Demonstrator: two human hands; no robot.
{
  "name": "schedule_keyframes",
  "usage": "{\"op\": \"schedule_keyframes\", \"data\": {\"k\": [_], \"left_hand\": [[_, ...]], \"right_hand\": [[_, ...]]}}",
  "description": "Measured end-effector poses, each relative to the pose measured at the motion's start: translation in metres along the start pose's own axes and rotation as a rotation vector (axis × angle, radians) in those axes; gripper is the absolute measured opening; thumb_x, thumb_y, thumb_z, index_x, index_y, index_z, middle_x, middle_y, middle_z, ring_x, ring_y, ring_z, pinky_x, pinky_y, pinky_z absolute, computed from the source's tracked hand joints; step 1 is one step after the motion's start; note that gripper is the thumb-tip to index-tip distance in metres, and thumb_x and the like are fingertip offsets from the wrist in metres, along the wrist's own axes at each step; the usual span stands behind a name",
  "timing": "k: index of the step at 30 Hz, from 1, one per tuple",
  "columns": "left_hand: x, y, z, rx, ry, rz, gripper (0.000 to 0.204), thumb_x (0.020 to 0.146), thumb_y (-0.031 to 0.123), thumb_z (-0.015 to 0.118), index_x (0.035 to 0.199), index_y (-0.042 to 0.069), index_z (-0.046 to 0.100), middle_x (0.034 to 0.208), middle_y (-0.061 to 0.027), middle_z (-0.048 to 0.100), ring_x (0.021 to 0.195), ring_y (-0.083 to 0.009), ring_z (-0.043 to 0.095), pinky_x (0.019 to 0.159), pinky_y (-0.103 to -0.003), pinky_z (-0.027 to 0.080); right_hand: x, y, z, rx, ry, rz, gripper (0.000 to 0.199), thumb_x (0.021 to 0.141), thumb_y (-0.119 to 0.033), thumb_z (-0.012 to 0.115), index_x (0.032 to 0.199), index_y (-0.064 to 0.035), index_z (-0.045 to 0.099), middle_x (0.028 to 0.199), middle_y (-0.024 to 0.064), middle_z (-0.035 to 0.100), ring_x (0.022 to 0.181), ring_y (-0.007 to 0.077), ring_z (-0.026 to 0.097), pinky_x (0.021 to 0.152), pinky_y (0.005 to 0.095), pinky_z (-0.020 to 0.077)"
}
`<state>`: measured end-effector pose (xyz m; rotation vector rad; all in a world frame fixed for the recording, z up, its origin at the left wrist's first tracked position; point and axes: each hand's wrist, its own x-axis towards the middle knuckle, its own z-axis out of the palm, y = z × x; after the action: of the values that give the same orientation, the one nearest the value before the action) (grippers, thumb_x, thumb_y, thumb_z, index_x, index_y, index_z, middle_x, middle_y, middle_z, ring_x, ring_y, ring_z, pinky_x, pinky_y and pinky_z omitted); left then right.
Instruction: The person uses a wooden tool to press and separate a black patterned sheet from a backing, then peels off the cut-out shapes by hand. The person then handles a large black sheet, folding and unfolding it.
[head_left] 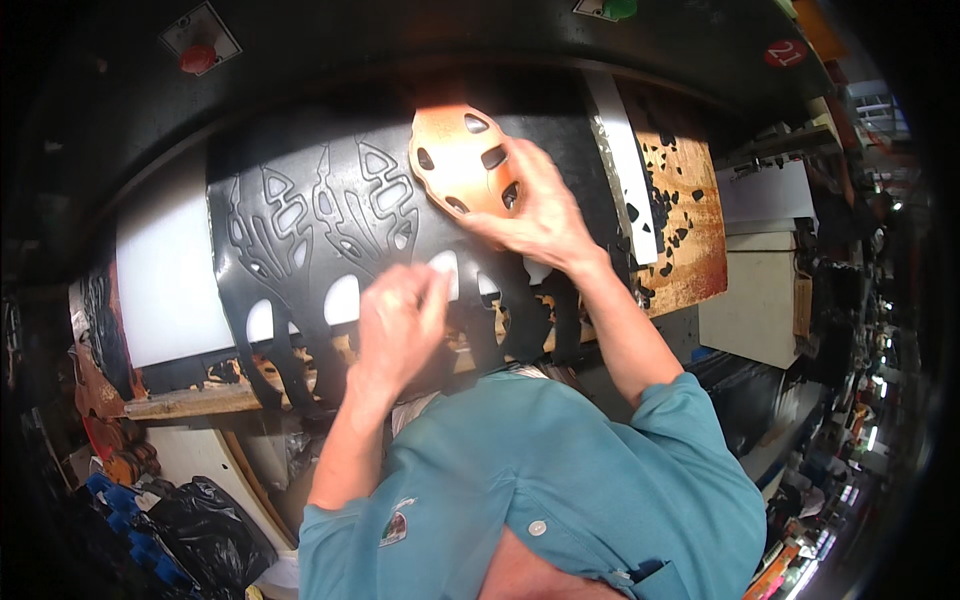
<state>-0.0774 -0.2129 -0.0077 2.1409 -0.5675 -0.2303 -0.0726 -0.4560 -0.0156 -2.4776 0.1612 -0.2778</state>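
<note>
My right hand (548,222) grips the right edge of an orange cutting die (455,160), a rounded plate with several dark openings. The die lies on a black sheet (240,195) that has cut outlines pressed into it. Left of the die, thin curved cut shapes (375,215) still sit within the sheet. Over the sheet's near edge, my left hand (400,318) is closed, its fingers curled and slightly blurred; whatever they may hold is hidden. Strips of cut-out sheet (325,365) hang down near it.
A dark machine beam (400,40) with a red button (197,59) and a green button (620,8) spans the far side. White boards (165,260) show beneath the sheet. Black scraps lie on a worn wooden board (690,245) at right. A black plastic bag (210,525) is lower left.
</note>
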Motion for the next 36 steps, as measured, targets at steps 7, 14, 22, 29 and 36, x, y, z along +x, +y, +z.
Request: {"op": "schedule_keyframes", "data": {"k": [7,14,22,29,36], "left_hand": [[0.107,-0.044,0.021,0.291,0.142,0.27,0.062,0.094,0.002,0.06,0.154,-0.001,0.043,0.149,-0.0265,0.056,0.146,-0.045,0.045,0.124,-0.057,0.031],[0.101,-0.056,0.031,0.312,0.186,0.318,0.054,0.092,0.008,0.072,0.144,0.002,0.059,0.151,-0.0217,0.058,0.146,-0.0412,0.049,0.122,-0.056,0.035],[0.104,-0.054,0.032,0.351,0.208,0.326,0.044,0.092,0.01,0.074,0.135,0.004,0.066,0.15,-0.0197,0.059,0.145,-0.0403,0.049,0.121,-0.056,0.036],[0.104,-0.053,0.032,0.358,0.203,0.317,0.043,0.094,0.007,0.073,0.136,0.004,0.067,0.152,-0.0186,0.059,0.146,-0.0393,0.049,0.122,-0.056,0.035],[0.104,-0.052,0.031,0.343,0.18,0.303,0.042,0.095,0.006,0.071,0.136,0.005,0.066,0.154,-0.0176,0.056,0.149,-0.0391,0.046,0.123,-0.057,0.034]], "right_hand": [[0.029,-0.009,0.034,-0.101,-0.025,-0.039,0.098,0.061,-0.041,0.087,0.146,-0.0019,0.058,0.152,0.0366,0.036,0.137,0.0552,0.039,0.113,0.0595,0.041],[0.042,0.016,-0.02,0.694,-0.159,0.179,0.103,0.061,-0.023,0.093,0.152,0.0028,0.051,0.15,0.0206,0.053,0.139,0.0268,0.053,0.119,0.0374,0.039],[0.005,0.06,-0.064,0.541,-0.033,0.14,0.098,0.06,-0.027,0.093,0.147,0.0013,0.058,0.152,0.026,0.049,0.141,0.0358,0.05,0.119,0.0442,0.0403],[0.013,0.09,-0.046,-0.198,0.071,-0.055,0.095,0.053,-0.036,0.089,0.141,-0.0076,0.065,0.15,0.0313,0.043,0.131,0.0468,0.047,0.11,0.0539,0.046],[0.007,0.09,-0.039,-0.2,0.065,-0.026,0.092,0.054,-0.035,0.09,0.14,-0.0079,0.067,0.154,0.0344,0.038,0.136,0.0506,0.044,0.112,0.0571,0.0447]]}}
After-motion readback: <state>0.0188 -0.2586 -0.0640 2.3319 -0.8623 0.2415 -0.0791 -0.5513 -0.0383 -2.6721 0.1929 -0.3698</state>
